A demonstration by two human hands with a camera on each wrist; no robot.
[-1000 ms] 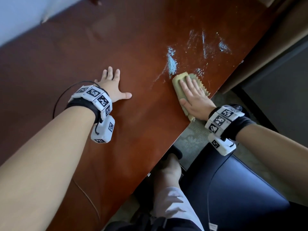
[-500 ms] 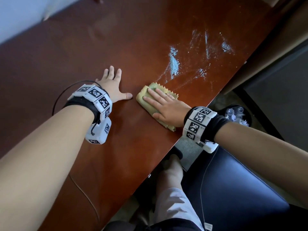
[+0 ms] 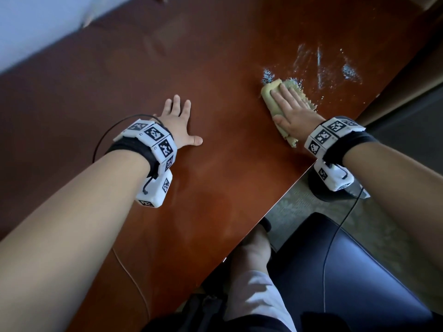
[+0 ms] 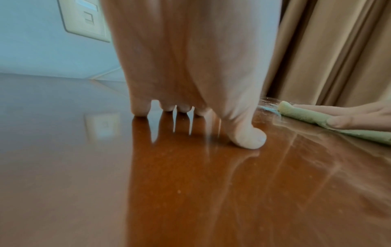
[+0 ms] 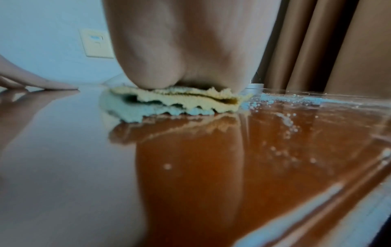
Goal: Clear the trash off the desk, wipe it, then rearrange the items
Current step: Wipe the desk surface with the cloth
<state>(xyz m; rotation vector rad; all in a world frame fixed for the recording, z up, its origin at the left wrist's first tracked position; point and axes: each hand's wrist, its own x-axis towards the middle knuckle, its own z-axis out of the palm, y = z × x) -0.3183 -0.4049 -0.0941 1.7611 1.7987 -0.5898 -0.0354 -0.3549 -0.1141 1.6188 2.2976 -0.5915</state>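
A person's left hand (image 3: 178, 125) lies flat on a polished reddish-brown desk (image 3: 215, 188), fingers straight and spread, thumb out to the side, holding nothing; the left wrist view shows its fingertips (image 4: 139, 112) and thumb touching the glossy top. The wrist wears a black band with white blocks printed with black-and-white square marker patterns (image 3: 155, 140); no readable words show on them. A thin dark cable (image 3: 103, 140) loops out from this band over the desk.

To the right, well apart from the left hand, the right hand (image 3: 292, 111) presses flat on a folded yellow-green cloth (image 3: 271, 99), fingers straight and together on top of it rather than curled round it. The cloth lies on the desk near its front edge, its scalloped edge showing beside the fingers, and the right wrist view shows its folded layers under the palm. Its far end touches a patch of pale wet streaks and droplets (image 3: 318, 65) that spreads farther right across the desk.

Beyond the desk hang tan curtains (image 4: 338, 50), and a cream wall plate (image 4: 84, 18) sits on the pale wall; its markings are too blurred to read.
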